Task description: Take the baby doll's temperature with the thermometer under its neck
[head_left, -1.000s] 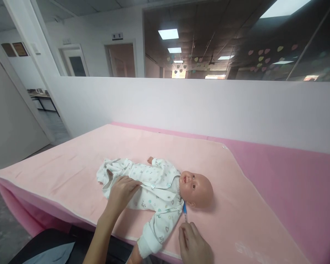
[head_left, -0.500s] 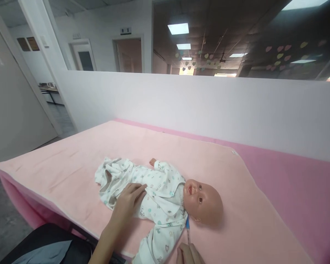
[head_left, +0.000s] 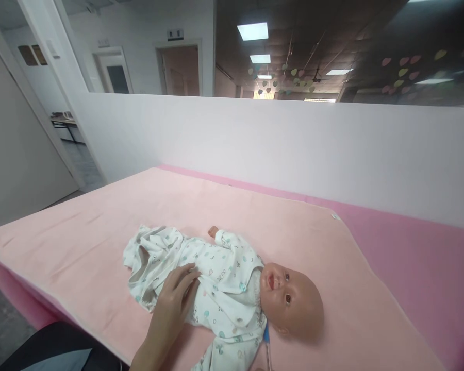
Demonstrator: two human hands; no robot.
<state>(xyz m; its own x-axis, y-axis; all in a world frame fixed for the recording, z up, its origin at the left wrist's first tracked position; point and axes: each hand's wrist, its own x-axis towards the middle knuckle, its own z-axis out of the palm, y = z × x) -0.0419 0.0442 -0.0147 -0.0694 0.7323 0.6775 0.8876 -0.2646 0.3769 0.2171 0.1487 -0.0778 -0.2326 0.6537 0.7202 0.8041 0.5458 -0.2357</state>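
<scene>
A baby doll (head_left: 290, 304) lies on its back with its head to the right, in a white printed top (head_left: 226, 278). Across the lower front of that top rests my left hand (head_left: 176, 293), its fingers stretched out and slightly apart, gripping nothing. White printed cloth (head_left: 150, 263), loose and crumpled, is by the doll's lower end. Beside the doll's neck, a thin stick with a blue end (head_left: 266, 335) runs down to the bottom edge. Only a sliver of my right hand (head_left: 260, 369) shows there, near the stick; its fingers are out of frame.
The doll lies on a peach sheet (head_left: 112, 206) over a pink cover (head_left: 410, 242). Behind the bed stands a low white wall (head_left: 294, 144) with a window above. To the left are a door (head_left: 19, 139) and the grey floor (head_left: 3, 293).
The view has shifted, so the doll sits lower in the picture. My right hand, earlier visible with fingers curled at the stick, has almost left the frame. My left hand stays on the doll.
</scene>
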